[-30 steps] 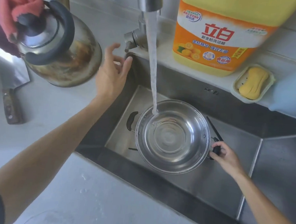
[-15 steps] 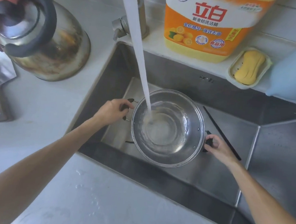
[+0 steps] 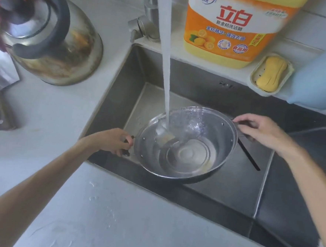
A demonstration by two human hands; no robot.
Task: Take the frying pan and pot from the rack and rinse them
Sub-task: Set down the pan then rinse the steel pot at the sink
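A shiny steel pot (image 3: 189,156) with two black side handles sits tilted in the sink (image 3: 236,188), its far rim raised. Water from the tap (image 3: 146,23) streams into it and splashes against the inner wall. My left hand (image 3: 114,141) grips the pot's left handle. My right hand (image 3: 262,130) holds the right handle, fingers curled round it. No frying pan is in view.
A stained steel kettle (image 3: 54,44) stands on the counter to the left, with a cleaver (image 3: 1,85) beside it. A large yellow detergent jug (image 3: 234,28) and a soap dish (image 3: 270,75) sit on the ledge behind. A black chopstick (image 3: 249,156) lies in the sink.
My left hand came down from near the tap and took the left handle. Both hands then tilted the pot, raising its right and far side under the stream.
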